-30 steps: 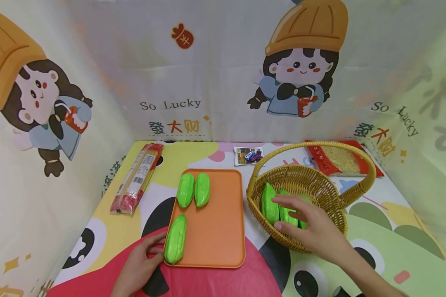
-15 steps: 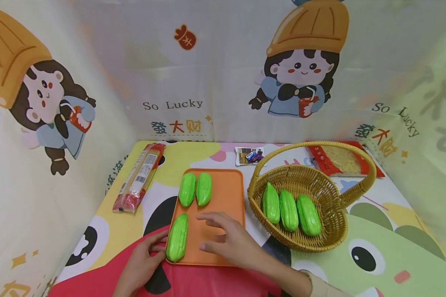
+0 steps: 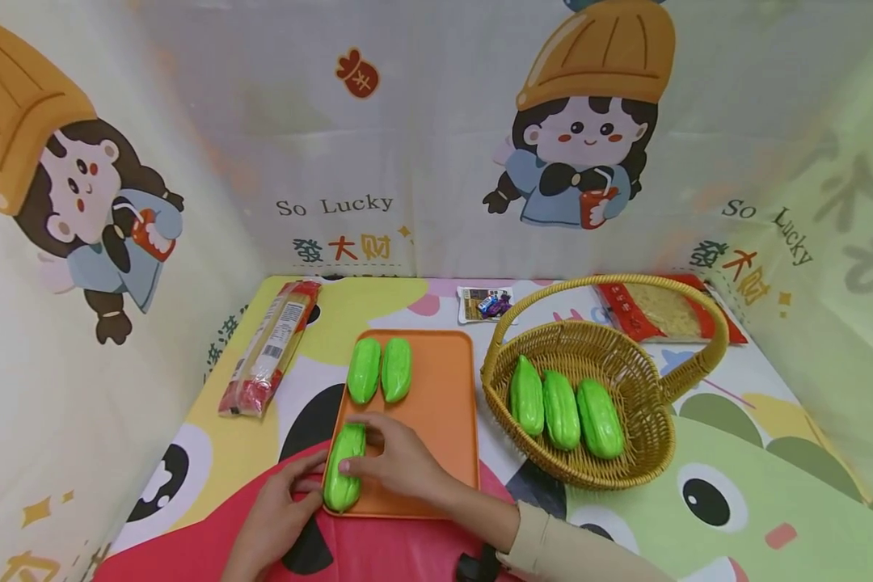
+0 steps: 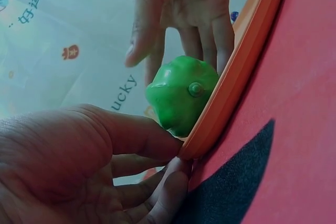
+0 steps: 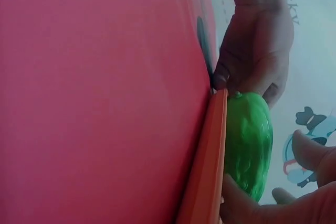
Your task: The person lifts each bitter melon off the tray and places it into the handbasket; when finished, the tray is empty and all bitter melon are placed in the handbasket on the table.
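Observation:
In the head view, an orange tray (image 3: 436, 420) bears three glossy green, ridged, gourd-like vegetables. Two lie side by side at its far left; the near-left gourd-like vegetable (image 3: 345, 477) is between my hands. My left hand (image 3: 280, 509) pinches the tray's left edge, thumb and fingers meeting at the rim (image 4: 210, 121) in the left wrist view. Over the near vegetable reaches my right hand (image 3: 400, 461), thumb and fingers spread around it. The left wrist view shows that vegetable's stem end (image 4: 184, 95), the right thumb apart from it. Contact of the other right fingers is unclear.
Right of the tray stands a wicker basket (image 3: 643, 404) with a tall handle, holding three similar green vegetables (image 3: 562, 411). A noodle-like packet (image 3: 272, 347) lies at left. A small packet (image 3: 483, 305) and a red bag (image 3: 662, 311) lie at the back.
My right hand has moved left from above the basket, across the tray, to the near-left vegetable. The left hand stays at the tray's edge.

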Demonstrator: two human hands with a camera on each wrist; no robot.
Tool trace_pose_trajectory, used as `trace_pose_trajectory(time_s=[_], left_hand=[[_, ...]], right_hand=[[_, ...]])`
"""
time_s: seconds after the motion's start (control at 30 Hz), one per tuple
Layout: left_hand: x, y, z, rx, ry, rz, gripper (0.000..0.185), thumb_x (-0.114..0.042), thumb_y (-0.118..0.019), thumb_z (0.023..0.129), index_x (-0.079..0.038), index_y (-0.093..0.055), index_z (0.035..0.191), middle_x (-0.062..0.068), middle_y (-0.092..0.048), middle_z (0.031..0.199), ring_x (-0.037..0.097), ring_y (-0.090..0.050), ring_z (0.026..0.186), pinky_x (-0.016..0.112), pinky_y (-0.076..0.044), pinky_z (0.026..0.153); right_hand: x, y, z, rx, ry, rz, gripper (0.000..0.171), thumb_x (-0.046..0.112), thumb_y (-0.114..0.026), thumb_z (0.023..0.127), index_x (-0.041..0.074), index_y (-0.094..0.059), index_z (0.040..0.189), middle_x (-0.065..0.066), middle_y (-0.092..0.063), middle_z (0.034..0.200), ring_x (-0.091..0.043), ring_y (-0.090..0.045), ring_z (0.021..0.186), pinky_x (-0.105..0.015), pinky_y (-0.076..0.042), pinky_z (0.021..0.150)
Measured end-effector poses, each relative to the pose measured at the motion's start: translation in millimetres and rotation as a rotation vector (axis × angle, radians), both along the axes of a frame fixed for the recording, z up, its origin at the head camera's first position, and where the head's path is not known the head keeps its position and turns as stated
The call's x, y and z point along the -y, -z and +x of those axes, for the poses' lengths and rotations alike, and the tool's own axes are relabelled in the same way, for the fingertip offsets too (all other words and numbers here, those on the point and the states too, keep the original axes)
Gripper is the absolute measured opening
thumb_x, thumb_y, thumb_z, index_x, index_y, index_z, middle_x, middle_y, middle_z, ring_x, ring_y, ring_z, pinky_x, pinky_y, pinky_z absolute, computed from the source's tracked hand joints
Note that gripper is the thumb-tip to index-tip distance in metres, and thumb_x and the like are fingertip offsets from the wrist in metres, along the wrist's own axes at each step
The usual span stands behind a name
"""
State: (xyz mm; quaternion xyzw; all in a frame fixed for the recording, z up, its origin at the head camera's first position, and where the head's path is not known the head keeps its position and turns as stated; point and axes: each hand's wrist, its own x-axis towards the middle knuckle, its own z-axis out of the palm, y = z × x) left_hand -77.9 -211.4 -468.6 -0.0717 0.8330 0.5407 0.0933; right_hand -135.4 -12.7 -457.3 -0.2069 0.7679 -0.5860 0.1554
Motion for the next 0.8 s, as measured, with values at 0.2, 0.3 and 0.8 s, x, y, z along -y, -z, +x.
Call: trace_pose_trajectory(time_s=[0.2, 0.3, 0.8], left_hand=[[1.0, -0.5, 0.1, -0.008, -0.013, 0.0, 0.047, 0.006, -0.061, 0.088, -0.002, -0.058, 0.135, 0.009, -0.062, 0.122, 0.018, -0.065, 0.094, 0.027, -0.052, 0.076], [0.8, 0.0, 1.3, -0.019, -0.012, 0.0, 0.048, 0.006, -0.061, 0.087, -0.001, -0.058, 0.134, 0.01, -0.062, 0.122, 0.018, -0.065, 0.093, 0.028, -0.052, 0.075], [0.2, 1.6, 0.4, -0.018, 0.004, -0.035, 0.049, 0.004, -0.061, 0.087, -0.004, -0.059, 0.135, 0.008, -0.063, 0.122, 0.016, -0.065, 0.093, 0.028, -0.052, 0.076]], right_hand=[[8.9, 0.0, -0.7, -0.013, 0.037, 0.026, 0.057, 0.021, -0.081, 0.083, 0.012, -0.06, 0.135, 0.003, -0.063, 0.123, -0.011, -0.059, 0.111, -0.032, -0.047, 0.093], [10.4, 1.4, -0.6, -0.017, 0.047, 0.031, 0.055, 0.017, -0.082, 0.082, 0.011, -0.062, 0.133, 0.002, -0.064, 0.121, -0.01, -0.06, 0.109, -0.031, -0.048, 0.091], [6.0, -1.9, 4.1, 0.031, 0.05, 0.011, 0.053, 0.015, -0.083, 0.08, 0.013, -0.064, 0.13, 0.006, -0.066, 0.113, -0.008, -0.063, 0.1, -0.024, -0.05, 0.076]])
